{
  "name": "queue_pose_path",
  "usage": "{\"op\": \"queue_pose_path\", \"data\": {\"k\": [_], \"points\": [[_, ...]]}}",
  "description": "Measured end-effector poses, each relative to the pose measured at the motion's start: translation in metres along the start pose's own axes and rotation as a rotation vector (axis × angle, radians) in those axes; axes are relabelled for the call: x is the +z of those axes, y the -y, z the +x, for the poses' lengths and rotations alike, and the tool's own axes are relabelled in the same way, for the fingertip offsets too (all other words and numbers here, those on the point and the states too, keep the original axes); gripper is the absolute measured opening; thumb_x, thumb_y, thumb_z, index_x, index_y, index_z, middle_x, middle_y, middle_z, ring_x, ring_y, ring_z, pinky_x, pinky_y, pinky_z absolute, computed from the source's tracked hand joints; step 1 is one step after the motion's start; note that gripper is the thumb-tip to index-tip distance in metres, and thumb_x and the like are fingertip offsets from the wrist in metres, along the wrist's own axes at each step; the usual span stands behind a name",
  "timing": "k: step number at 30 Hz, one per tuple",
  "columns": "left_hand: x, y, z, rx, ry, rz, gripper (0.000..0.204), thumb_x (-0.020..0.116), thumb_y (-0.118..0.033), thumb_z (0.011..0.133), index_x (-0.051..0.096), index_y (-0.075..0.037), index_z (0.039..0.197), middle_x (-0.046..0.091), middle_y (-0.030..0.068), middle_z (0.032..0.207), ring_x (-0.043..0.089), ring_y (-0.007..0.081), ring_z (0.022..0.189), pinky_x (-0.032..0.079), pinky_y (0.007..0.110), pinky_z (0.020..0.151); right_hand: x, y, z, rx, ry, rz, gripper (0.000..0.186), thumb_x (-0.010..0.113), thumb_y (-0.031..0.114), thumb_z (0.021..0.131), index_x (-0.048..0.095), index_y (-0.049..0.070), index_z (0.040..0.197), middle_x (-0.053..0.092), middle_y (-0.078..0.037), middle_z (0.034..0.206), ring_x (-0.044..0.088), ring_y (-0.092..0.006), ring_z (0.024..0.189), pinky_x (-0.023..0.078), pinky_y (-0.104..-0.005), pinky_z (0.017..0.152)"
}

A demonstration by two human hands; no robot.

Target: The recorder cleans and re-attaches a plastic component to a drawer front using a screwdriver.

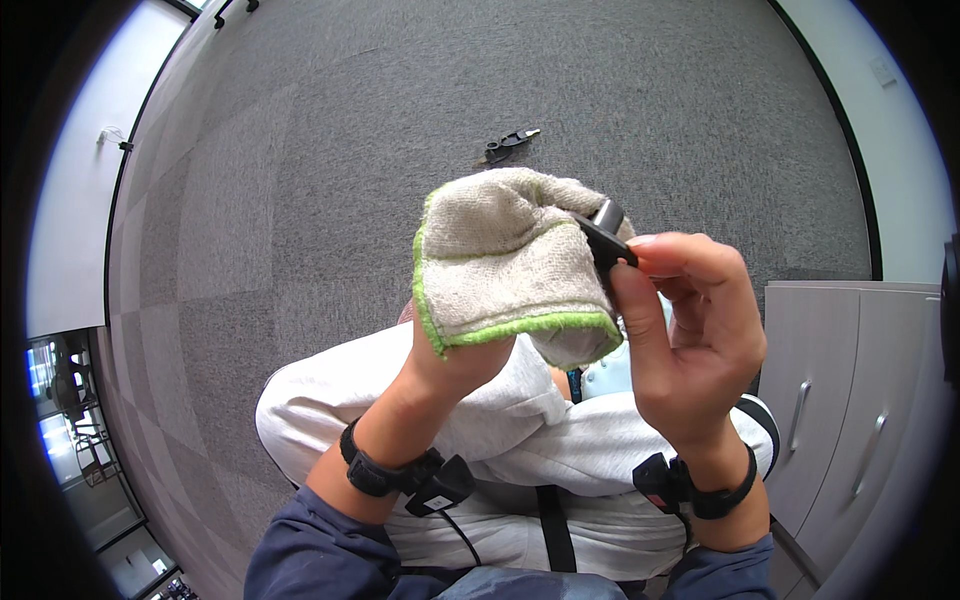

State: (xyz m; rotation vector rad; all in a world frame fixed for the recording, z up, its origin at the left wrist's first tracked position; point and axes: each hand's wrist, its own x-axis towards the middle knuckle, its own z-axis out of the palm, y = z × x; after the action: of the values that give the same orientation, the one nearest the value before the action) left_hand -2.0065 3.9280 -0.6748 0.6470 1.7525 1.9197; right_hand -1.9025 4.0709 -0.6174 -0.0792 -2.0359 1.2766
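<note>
A beige terry cloth (510,260) with bright green edging drapes over my left hand (462,362). The cloth hides the fingers of that hand, which holds it up above my lap. From the cloth's right side sticks out a black, flat object with a grey metallic part (606,240); the rest of it is covered, so its kind cannot be made out. My right hand (697,335) is closed in a pinch, with thumb and index finger on the object's black end.
On the grey carpet (400,110) ahead lies a small black tool with a silver tip (510,145). Pale cabinets (835,400) with handles stand at the right. My legs in light trousers (340,385) are folded below my hands. Each wrist wears a black strapped device, with a cable at the left one.
</note>
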Motion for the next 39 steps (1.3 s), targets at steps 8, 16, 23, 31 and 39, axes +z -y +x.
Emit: {"op": "queue_pose_path", "data": {"k": [8, 16, 23, 31, 39], "points": [[-0.004, 0.008, -0.014, 0.206, 0.085, 0.170, 0.079, 0.084, -0.015, 0.071, 0.037, -0.002, 0.133, 0.055, 0.0145, 0.125, 0.058, 0.0266, 0.115, 0.046, 0.040, 0.100, -0.006, 0.009, 0.000, 0.327, -0.084, 0.247, 0.018, 0.066, -0.001, 0.088, 0.062, -0.003, 0.106, 0.068, -0.010, 0.089, 0.065, -0.0099, 0.077, 0.054, -0.0225, 0.069], [-0.011, 0.025, -0.028, 0.309, 0.085, 0.286, 0.090, 0.088, -0.017, 0.067, 0.032, -0.004, 0.135, 0.052, 0.0150, 0.128, 0.057, 0.0267, 0.117, 0.045, 0.040, 0.102, 0.000, 0.009, -0.006, 0.245, -0.068, 0.190, 0.015, 0.069, -0.003, 0.085, 0.065, -0.004, 0.099, 0.069, -0.011, 0.091, 0.068, -0.0132, 0.081, 0.056, -0.0243, 0.074], [-0.012, 0.006, -0.020, 0.236, 0.034, 0.215, 0.073, 0.081, -0.015, 0.074, 0.040, -0.002, 0.133, 0.055, 0.0148, 0.126, 0.056, 0.0249, 0.117, 0.048, 0.038, 0.098, -0.003, 0.007, -0.006, 0.291, 0.001, 0.281, 0.018, 0.061, 0.004, 0.094, 0.060, -0.002, 0.110, 0.067, -0.009, 0.087, 0.063, -0.0104, 0.071, 0.051, -0.0211, 0.062], [-0.004, -0.009, -0.002, 0.131, -0.034, -0.328, 0.035, 0.052, -0.016, 0.097, 0.048, 0.000, 0.127, 0.059, 0.0130, 0.119, 0.060, 0.0210, 0.109, 0.052, 0.036, 0.094, -0.006, 0.001, -0.003, 0.625, -0.130, 0.725, 0.022, 0.061, 0.006, 0.094, 0.061, -0.004, 0.114, 0.070, -0.014, 0.091, 0.063, -0.0108, 0.071, 0.052, -0.0234, 0.064], [0.009, 0.001, -0.004, -0.101, 0.187, -0.598, 0.033, 0.063, -0.009, 0.092, 0.055, 0.000, 0.123, 0.064, 0.0097, 0.114, 0.063, 0.0158, 0.103, 0.053, 0.032, 0.088, -0.001, -0.004, -0.009, 0.722, -0.060, 0.935, 0.024, 0.062, 0.006, 0.093, 0.060, -0.004, 0.114, 0.070, -0.014, 0.093, 0.066, -0.0125, 0.075, 0.054, -0.0252, 0.064]]}}
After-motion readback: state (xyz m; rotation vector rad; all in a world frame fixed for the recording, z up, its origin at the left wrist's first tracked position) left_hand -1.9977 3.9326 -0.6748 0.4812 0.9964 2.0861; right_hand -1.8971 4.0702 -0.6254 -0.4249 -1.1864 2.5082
